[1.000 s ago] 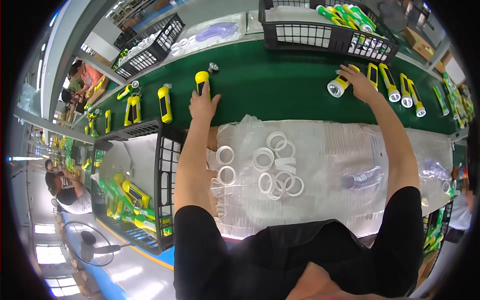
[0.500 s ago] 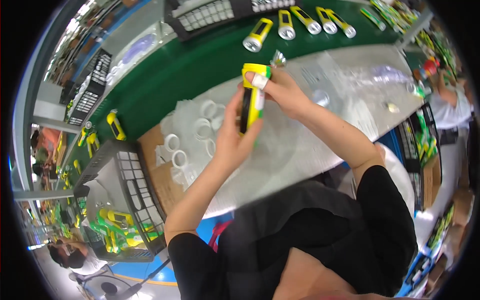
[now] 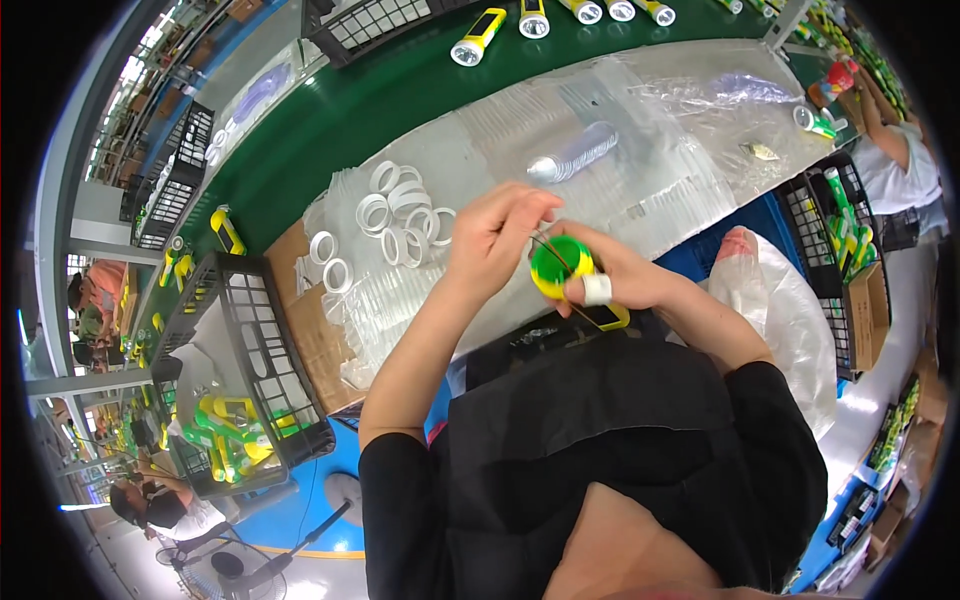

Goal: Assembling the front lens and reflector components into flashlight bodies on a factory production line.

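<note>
Near the table's front edge, my right hand (image 3: 630,275) is wrapped round a yellow and green flashlight body (image 3: 549,277), its thumb bearing a white wrap. The body's round green opening faces up and shows no lens. My left hand (image 3: 497,235) is closed just left of the opening. A thin dark strand (image 3: 546,244) runs from its fingertips toward the green mouth; whether it is a wire or a ring I cannot tell. White rings (image 3: 373,214) lie loose on plastic sheeting to the left. A stack of clear lenses (image 3: 574,153) lies beyond my hands.
A black crate (image 3: 285,375) with yellow-green flashlight parts stands at the left, another crate (image 3: 800,220) at the right. Finished-looking flashlights (image 3: 478,37) line the green belt (image 3: 400,110) at the back. A white sack (image 3: 775,310) is beside my right arm. Other people work at both sides.
Both hands have come down toward me with the flashlight, whose green opening now faces up. My left hand has let go of the body and is at its mouth with a dark strand.
</note>
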`<action>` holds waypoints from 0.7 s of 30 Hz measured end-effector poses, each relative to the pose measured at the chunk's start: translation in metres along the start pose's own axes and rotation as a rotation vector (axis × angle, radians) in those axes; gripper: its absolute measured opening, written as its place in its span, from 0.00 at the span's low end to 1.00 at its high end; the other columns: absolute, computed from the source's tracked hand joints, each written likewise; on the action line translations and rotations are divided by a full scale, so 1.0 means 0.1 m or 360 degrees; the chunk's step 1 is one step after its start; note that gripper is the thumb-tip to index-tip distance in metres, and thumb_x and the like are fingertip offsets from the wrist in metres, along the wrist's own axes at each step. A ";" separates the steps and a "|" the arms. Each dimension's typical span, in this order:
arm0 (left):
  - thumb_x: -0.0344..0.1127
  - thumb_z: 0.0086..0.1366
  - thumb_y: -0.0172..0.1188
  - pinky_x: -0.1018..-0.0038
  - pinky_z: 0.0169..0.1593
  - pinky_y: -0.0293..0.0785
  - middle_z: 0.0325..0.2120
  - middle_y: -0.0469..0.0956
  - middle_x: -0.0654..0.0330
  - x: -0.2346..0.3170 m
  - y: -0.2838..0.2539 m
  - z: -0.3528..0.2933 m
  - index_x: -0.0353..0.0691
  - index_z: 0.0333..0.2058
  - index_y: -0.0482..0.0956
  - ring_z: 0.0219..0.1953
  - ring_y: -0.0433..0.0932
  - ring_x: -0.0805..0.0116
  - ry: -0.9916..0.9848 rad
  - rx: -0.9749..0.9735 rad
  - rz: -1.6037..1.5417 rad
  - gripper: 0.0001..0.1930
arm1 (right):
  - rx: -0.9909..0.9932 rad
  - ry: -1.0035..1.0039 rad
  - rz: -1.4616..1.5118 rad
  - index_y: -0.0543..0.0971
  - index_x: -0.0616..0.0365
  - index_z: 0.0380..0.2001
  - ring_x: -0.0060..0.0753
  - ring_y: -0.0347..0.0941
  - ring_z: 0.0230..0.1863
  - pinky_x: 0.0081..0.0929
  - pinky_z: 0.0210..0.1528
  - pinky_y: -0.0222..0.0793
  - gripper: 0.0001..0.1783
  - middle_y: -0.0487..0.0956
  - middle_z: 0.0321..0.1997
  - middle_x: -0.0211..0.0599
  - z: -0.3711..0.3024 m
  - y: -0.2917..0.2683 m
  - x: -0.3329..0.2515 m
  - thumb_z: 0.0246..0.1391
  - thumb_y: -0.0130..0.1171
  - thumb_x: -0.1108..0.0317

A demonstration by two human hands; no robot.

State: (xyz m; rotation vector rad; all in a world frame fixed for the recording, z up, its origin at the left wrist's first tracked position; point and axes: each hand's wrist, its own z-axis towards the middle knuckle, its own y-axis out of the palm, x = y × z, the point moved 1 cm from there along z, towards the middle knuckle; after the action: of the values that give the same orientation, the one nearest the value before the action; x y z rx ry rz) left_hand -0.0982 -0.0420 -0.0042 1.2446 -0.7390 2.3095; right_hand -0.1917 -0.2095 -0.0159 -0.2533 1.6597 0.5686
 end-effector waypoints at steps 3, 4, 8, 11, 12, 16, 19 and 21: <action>0.35 0.68 0.54 0.70 0.41 0.72 0.36 0.80 0.58 0.15 0.03 -0.06 0.37 0.42 0.80 0.37 0.78 0.63 0.0171 0.0106 0.0143 0.10 | 0.0198 -0.0121 0.0033 0.63 0.61 0.59 0.28 0.76 0.38 0.27 0.42 0.72 0.32 0.76 0.40 0.37 0.04 0.05 0.02 0.58 0.62 0.57; 0.36 0.69 0.53 0.67 0.45 0.72 0.38 0.80 0.57 0.18 0.06 -0.06 0.38 0.42 0.80 0.40 0.78 0.60 0.0367 0.0124 0.0273 0.11 | 0.0279 -0.0212 -0.0062 0.62 0.61 0.59 0.29 0.76 0.39 0.28 0.45 0.73 0.32 0.76 0.41 0.38 0.06 0.06 0.02 0.60 0.61 0.56; 0.45 0.74 0.44 0.65 0.55 0.68 0.42 0.80 0.53 0.18 0.16 -0.02 0.35 0.44 0.80 0.47 0.78 0.54 0.0569 -0.0130 0.0389 0.21 | 0.0464 -0.0508 -0.0363 0.64 0.65 0.56 0.26 0.76 0.38 0.27 0.42 0.72 0.28 0.75 0.41 0.36 0.14 0.11 0.11 0.61 0.60 0.58; 0.48 0.73 0.43 0.62 0.60 0.63 0.50 0.78 0.51 0.10 0.22 0.00 0.36 0.49 0.78 0.54 0.74 0.49 0.0537 -0.0163 0.0516 0.23 | 0.0555 -0.0400 0.0025 0.66 0.60 0.56 0.26 0.75 0.35 0.26 0.39 0.72 0.24 0.76 0.39 0.35 0.12 0.10 0.15 0.62 0.58 0.60; 0.47 0.72 0.47 0.62 0.60 0.63 0.51 0.76 0.50 0.03 0.26 0.02 0.35 0.51 0.76 0.55 0.73 0.48 0.0443 -0.0014 0.0504 0.22 | 0.0641 -0.0316 0.0253 0.66 0.58 0.56 0.26 0.74 0.33 0.25 0.37 0.71 0.23 0.76 0.38 0.36 0.11 0.08 0.16 0.62 0.58 0.61; 0.43 0.63 0.61 0.62 0.60 0.64 0.53 0.74 0.48 -0.56 0.16 0.24 0.34 0.54 0.72 0.57 0.70 0.46 0.0105 0.0338 0.0799 0.25 | 0.0720 -0.0361 0.0424 0.65 0.58 0.59 0.32 0.73 0.34 0.28 0.37 0.69 0.26 0.75 0.36 0.41 0.08 -0.09 0.10 0.63 0.53 0.57; 0.39 0.56 0.68 0.62 0.56 0.67 0.48 0.76 0.48 -0.98 0.21 0.24 0.35 0.53 0.73 0.52 0.73 0.49 0.0039 0.0204 0.1161 0.27 | 0.0721 -0.0394 0.0393 0.67 0.60 0.56 0.32 0.72 0.33 0.28 0.37 0.69 0.24 0.75 0.35 0.42 0.01 -0.15 0.07 0.63 0.54 0.57; 0.39 0.56 0.69 0.62 0.54 0.68 0.46 0.76 0.49 -1.06 0.19 0.26 0.36 0.53 0.74 0.50 0.73 0.51 0.0039 0.0124 0.1096 0.28 | 0.0708 -0.0378 0.0375 0.67 0.60 0.55 0.32 0.72 0.33 0.28 0.37 0.69 0.23 0.75 0.35 0.42 0.00 -0.18 0.06 0.62 0.54 0.58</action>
State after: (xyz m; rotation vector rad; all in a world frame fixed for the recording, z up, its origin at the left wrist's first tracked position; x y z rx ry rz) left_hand -0.0380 -0.0843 -0.0869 1.1032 -1.2298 2.9038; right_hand -0.1841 -0.2242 -0.0262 0.3265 1.5460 0.3721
